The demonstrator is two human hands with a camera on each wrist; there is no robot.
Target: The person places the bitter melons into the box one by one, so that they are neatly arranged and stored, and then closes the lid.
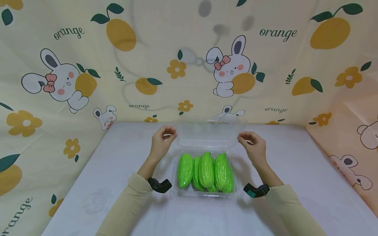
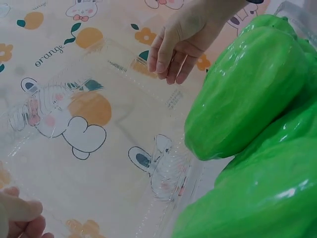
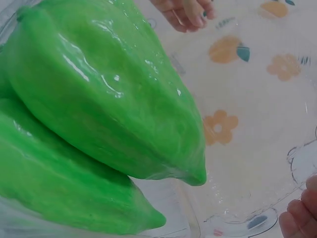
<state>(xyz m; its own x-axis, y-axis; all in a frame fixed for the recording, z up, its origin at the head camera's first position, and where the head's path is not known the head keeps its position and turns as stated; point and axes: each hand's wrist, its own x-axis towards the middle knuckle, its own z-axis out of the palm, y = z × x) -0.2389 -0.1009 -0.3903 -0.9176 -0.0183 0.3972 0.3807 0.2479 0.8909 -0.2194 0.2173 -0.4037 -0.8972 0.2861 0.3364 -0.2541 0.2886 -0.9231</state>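
Note:
A clear plastic box [image 1: 206,194] stands on the table, its hinged lid [image 1: 206,139] raised at the far side. Inside lie several glossy green ridged fruits like carambolas, two of them close up in the right wrist view [image 3: 109,89]. At the lid's left edge, my left hand [image 1: 162,141] holds thumb and forefinger together on the rim. My right hand [image 1: 254,146] pinches the opposite edge in the same way. In the left wrist view, the right hand's fingers [image 2: 171,57] lie by the lid's rim. The exact contact is hard to see through the transparent plastic.
A pale table [image 1: 103,196] carries the box. Behind it hangs a cream cloth [image 1: 189,42] printed with rabbits and oranges, and more of it covers both sides. Dark bands [image 1: 160,186] sit on both wrists.

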